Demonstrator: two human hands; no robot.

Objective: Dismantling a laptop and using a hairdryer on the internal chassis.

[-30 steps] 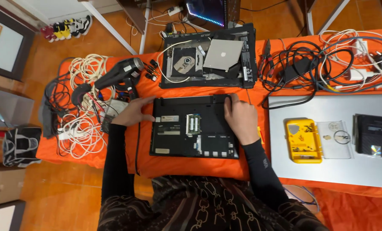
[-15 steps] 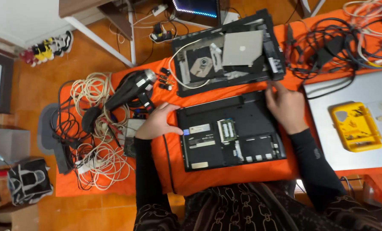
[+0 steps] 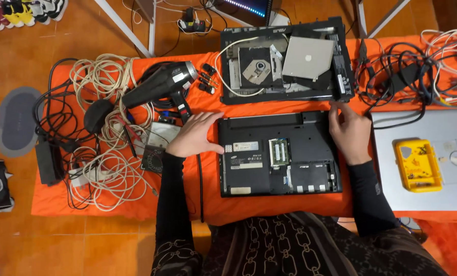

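Head view: upturned black laptop (image 3: 279,153) at table's (image 3: 208,204) front edge, mid-table. Left hand (image 3: 193,135) flat on its left edge, right hand (image 3: 350,132) on right edge; fingers spread, gripping nothing. Hair dryer (image 3: 159,84) behind left hand.

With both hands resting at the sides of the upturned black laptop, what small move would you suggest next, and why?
Probably steady the laptop with the left hand and bring the right hand in toward the open bay with the memory sticks: both hands lie flat at its edges, holding nothing, and that bay is already uncovered.
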